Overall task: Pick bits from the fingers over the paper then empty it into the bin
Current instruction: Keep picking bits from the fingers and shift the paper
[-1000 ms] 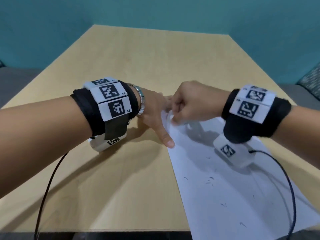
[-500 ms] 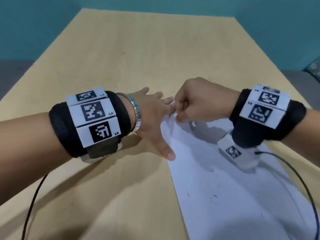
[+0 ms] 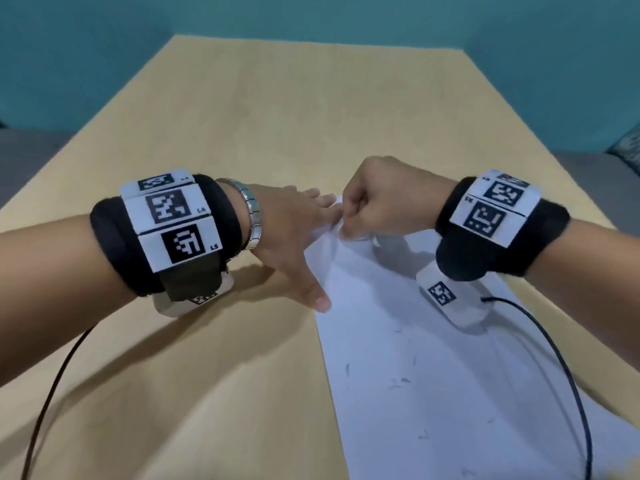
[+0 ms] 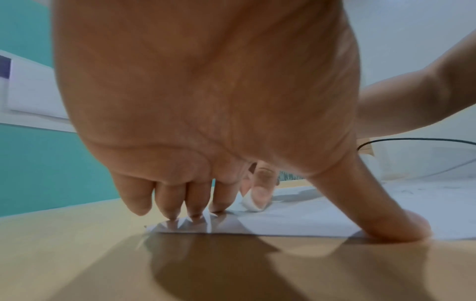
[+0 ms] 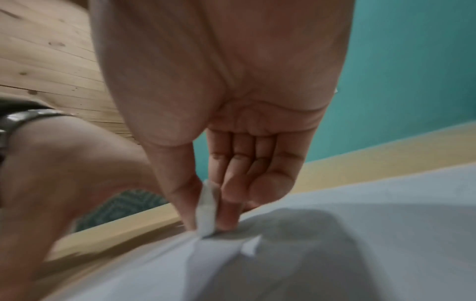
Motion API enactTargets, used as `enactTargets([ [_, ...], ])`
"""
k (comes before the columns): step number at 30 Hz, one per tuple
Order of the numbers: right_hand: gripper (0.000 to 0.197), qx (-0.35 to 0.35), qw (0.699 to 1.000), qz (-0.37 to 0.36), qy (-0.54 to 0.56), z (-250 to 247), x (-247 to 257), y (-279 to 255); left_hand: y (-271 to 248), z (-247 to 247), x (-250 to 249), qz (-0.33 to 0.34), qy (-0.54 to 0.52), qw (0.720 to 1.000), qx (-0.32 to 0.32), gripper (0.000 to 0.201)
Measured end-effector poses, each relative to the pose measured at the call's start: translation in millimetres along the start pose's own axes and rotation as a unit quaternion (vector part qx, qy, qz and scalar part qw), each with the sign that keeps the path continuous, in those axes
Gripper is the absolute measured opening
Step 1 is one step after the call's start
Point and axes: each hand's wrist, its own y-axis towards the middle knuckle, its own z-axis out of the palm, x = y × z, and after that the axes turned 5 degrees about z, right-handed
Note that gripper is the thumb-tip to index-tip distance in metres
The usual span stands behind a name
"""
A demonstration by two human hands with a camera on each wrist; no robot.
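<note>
Wooden table [image 3: 242, 116] bears paper [image 3: 433, 393]; teal walls [image 3: 86, 46].

Head view looking down, wrist views close underneath, all sharing paper [image 3: 398, 341]

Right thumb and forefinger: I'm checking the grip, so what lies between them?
A lifted fold of the paper, pinched in the right hand at the sheet's far end. The right wrist view shows it best.

A tan wooden table [image 3: 294, 109] is standing against a teal wall [image 3: 104, 36]; black cables [image 3: 48, 396] are trailing off it.
</note>
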Motion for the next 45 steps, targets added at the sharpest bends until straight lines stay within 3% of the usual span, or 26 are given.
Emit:
enactTargets([
  [1, 0.009, -0.003, 1.0, -0.005, 0.0, 3, 1, -2, -3, 1, -1, -0.004, -0.021, 1.0, -0.002, 0.119],
  [3, 0.009, 0.043, 0.999, -0.029, -0.013, 14, 11, -14, -9, -2, -5, -0.012, -0.087, 0.996, 0.006, 0.066],
  [4, 0.01, 0.06, 0.998, -0.026, -0.014, 15, 13, -16, -11, -4, -5, -0.021, -0.101, 0.995, 0.004, 0.058],
  [5, 0.01, 0.056, 0.998, -0.016, -0.015, 12, 10, -14, -12, -5, -5, -0.018, -0.095, 0.995, 0.001, 0.07],
  [7, 0.012, 0.004, 1.0, 0.014, -0.009, 2, 3, -9, -8, -3, -4, -0.008, -0.047, 0.999, -0.002, 0.117],
  [8, 0.013, -0.014, 1.0, 0.016, -0.003, 2, 1, -9, -7, -4, -5, -0.023, -0.044, 0.999, -0.002, 0.121],
  [11, 0.012, 0.048, 0.998, -0.028, -0.005, 19, 13, -24, -8, -4, -7, -0.036, -0.068, 0.997, -0.007, 0.07],
  [12, 0.011, 0.06, 0.998, -0.031, -0.008, 19, 14, -25, -8, -5, -7, -0.039, -0.066, 0.997, -0.006, 0.069],
  [15, 0.01, -0.011, 1.0, 0.005, -0.011, 1, -1, -15, -9, -5, -9, -0.029, -0.036, 0.999, 0.007, 0.104],
  [16, 0.012, -0.024, 1.0, 0.006, -0.01, 0, -3, -14, -11, -6, -11, -0.038, -0.03, 0.999, 0.009, 0.104],
  [19, 0.019, 0.05, 0.998, -0.046, -0.012, 18, 11, -29, -9, -6, -11, -0.05, -0.039, 0.998, 0.011, 0.068],
  [20, 0.02, 0.063, 0.997, -0.05, -0.014, 19, 12, -30, -8, -6, -9, -0.054, -0.031, 0.998, 0.013, 0.069],
  [23, 0.015, -0.003, 1.0, -0.018, -0.021, 4, -1, -18, -1, -4, -6, -0.047, 0.013, 0.998, 0.03, 0.115],
  [24, 0.014, -0.014, 1.0, -0.02, -0.019, 3, -2, -16, 0, -5, -6, -0.049, 0.024, 0.998, 0.031, 0.121],
  [28, 0.016, 0.071, 0.994, -0.073, -0.034, 18, 9, -32, 1, -6, -7, -0.046, 0.017, 0.999, 0.02, 0.107],
  [32, 0.018, -0.02, 0.998, -0.029, -0.042, -1, -9, -14, 1, -7, -9, -0.063, 0.028, 0.997, 0.025, 0.12],
  [36, 0.013, 0.065, 0.994, -0.07, -0.044, 16, 4, -29, 3, -7, -7, -0.051, 0.039, 0.998, 0.023, 0.118],
  [40, 0.012, -0.008, 0.999, -0.028, -0.034, -1, -10, -15, 2, -11, -14, -0.068, 0.061, 0.996, 0.024, 0.123],
  [43, 0.012, 0.066, 0.996, -0.054, -0.027, 12, -2, -28, 3, -11, -13, -0.061, 0.057, 0.996, 0.022, 0.12],
  [45, 0.012, 0.061, 0.996, -0.05, -0.033, 10, -4, -26, 4, -12, -13, -0.058, 0.057, 0.996, 0.024, 0.119],
])
